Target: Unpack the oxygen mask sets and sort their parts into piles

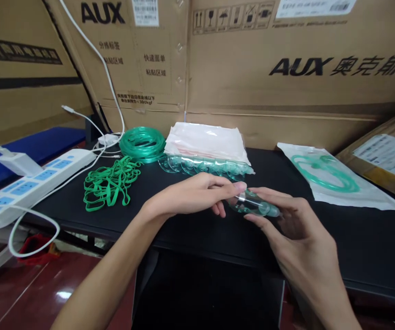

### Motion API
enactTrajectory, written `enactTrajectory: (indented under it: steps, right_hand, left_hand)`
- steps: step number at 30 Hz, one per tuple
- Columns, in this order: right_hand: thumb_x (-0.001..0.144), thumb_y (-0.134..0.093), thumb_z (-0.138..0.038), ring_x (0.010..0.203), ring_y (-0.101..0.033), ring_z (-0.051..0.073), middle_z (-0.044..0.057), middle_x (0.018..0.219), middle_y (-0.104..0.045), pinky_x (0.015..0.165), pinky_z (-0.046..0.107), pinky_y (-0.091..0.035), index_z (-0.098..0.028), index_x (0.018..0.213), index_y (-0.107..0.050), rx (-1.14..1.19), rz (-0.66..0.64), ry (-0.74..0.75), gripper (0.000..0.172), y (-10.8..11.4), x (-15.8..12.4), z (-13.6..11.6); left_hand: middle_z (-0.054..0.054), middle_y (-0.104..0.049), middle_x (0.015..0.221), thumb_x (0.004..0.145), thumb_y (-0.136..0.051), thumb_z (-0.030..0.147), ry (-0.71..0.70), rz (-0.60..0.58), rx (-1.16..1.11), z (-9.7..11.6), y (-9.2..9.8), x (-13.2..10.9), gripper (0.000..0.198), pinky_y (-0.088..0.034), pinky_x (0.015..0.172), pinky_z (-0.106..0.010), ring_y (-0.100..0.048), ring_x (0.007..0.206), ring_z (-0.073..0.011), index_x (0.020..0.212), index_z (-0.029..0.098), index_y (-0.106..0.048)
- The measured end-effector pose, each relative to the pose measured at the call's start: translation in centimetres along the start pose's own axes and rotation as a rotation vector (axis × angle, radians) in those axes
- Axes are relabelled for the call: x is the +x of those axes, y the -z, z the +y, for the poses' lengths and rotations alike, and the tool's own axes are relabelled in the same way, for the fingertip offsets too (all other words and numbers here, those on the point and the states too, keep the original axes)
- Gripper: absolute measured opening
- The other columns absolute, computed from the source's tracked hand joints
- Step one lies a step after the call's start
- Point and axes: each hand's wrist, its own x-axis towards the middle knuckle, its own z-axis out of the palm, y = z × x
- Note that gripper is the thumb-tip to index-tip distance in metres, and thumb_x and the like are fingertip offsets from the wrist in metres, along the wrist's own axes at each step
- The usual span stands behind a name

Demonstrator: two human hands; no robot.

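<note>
Between my two hands, above the front part of the black table, is a clear green oxygen mask [252,205]. My left hand [200,195] pinches its left edge, the thumb lying on top. The fingers and thumb of my right hand [297,220] close around its narrow right end, which has a pale connector. Just beyond the hands lies a row of similar clear green masks [207,166], in front of a stack of white pouches [207,140].
Left of the stack lie coiled green tubing [144,143] and a tangle of green elastic straps [111,183]. A white power strip [28,188] with cables runs along the left. At right is a pouch [324,176] with green tubing. Cardboard boxes [231,87] stand behind.
</note>
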Motion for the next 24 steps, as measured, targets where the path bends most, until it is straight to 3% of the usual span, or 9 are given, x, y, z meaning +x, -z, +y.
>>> enactTrajectory:
  steps: [3, 7, 10, 13, 16, 20, 24]
  right_hand:
    - [0.083, -0.081, -0.018, 0.122, -0.065, 0.019, 0.0, 0.125, -0.069, 0.105, 0.026, -0.053, -0.03, 0.109, -0.068, 0.092, 0.014, -0.068, 0.032, -0.2, 0.1, -0.6]
    - [0.079, -0.085, -0.024, 0.118, -0.068, 0.018, 0.001, 0.12, -0.072, 0.099, 0.021, -0.055, -0.027, 0.104, -0.069, 0.138, 0.027, -0.14, 0.029, -0.4, 0.1, -1.3]
    - [0.085, -0.08, -0.028, 0.113, -0.07, 0.016, 0.001, 0.115, -0.075, 0.096, 0.019, -0.056, -0.026, 0.098, -0.069, 0.103, 0.088, -0.156, 0.017, -0.4, 0.1, -1.7]
    - [0.085, -0.08, -0.029, 0.11, -0.072, 0.016, -0.002, 0.111, -0.077, 0.093, 0.019, -0.058, -0.029, 0.103, -0.071, 0.072, 0.102, -0.162, 0.02, -0.2, 0.2, -1.9]
    - [0.087, -0.077, -0.032, 0.107, -0.074, 0.016, -0.002, 0.109, -0.079, 0.091, 0.018, -0.059, -0.03, 0.108, -0.076, 0.016, 0.073, -0.208, 0.02, 0.1, 0.4, -2.1]
    - [0.088, -0.076, -0.033, 0.108, -0.075, 0.02, -0.002, 0.115, -0.079, 0.092, 0.023, -0.061, -0.033, 0.112, -0.078, 0.044, -0.02, -0.272, 0.024, 0.5, 0.6, -2.2]
    - [0.086, -0.079, -0.033, 0.112, -0.074, 0.024, -0.001, 0.12, -0.078, 0.094, 0.03, -0.062, -0.033, 0.116, -0.077, 0.128, -0.061, -0.29, 0.03, 0.7, 0.4, -2.2]
  left_hand:
    - [-0.002, -0.07, 0.094, 0.097, -0.054, 0.057, -0.055, -0.032, 0.068, 0.4, 0.3, -0.4, 0.044, -0.049, 0.084, -0.028, -0.067, 0.089, -0.0171, 0.099, 0.017, -0.069]
    - [-0.002, -0.073, 0.098, 0.101, -0.05, 0.05, -0.103, 0.04, 0.236, 0.7, -0.1, -0.7, 0.04, -0.047, 0.09, -0.029, -0.065, 0.1, -0.0197, 0.097, 0.017, -0.073]
    - [-0.002, -0.075, 0.105, 0.099, -0.056, 0.042, -0.137, 0.047, 0.207, 0.8, -0.7, -0.7, 0.03, -0.048, 0.094, -0.028, -0.066, 0.105, -0.0196, 0.106, 0.018, -0.074]
    - [-0.002, -0.075, 0.112, 0.098, -0.058, 0.035, -0.149, 0.044, 0.133, 1.0, -1.1, -0.7, 0.027, -0.049, 0.095, -0.026, -0.067, 0.108, -0.0179, 0.112, 0.018, -0.073]
    - [-0.002, -0.076, 0.106, 0.095, -0.061, 0.029, -0.109, 0.037, 0.115, 1.1, -1.0, -0.7, 0.025, -0.052, 0.087, -0.024, -0.069, 0.1, -0.0165, 0.114, 0.019, -0.074]
    - [0.0, -0.075, 0.092, 0.093, -0.063, 0.028, -0.062, 0.009, 0.11, 1.2, -0.7, -0.8, 0.028, -0.054, 0.065, -0.021, -0.067, 0.069, -0.0104, 0.117, 0.022, -0.074]
    - [0.0, -0.075, 0.097, 0.094, -0.06, 0.025, -0.092, 0.002, 0.104, 1.3, -1.0, -0.8, 0.025, -0.051, 0.054, -0.018, -0.064, 0.057, -0.0068, 0.115, 0.02, -0.073]
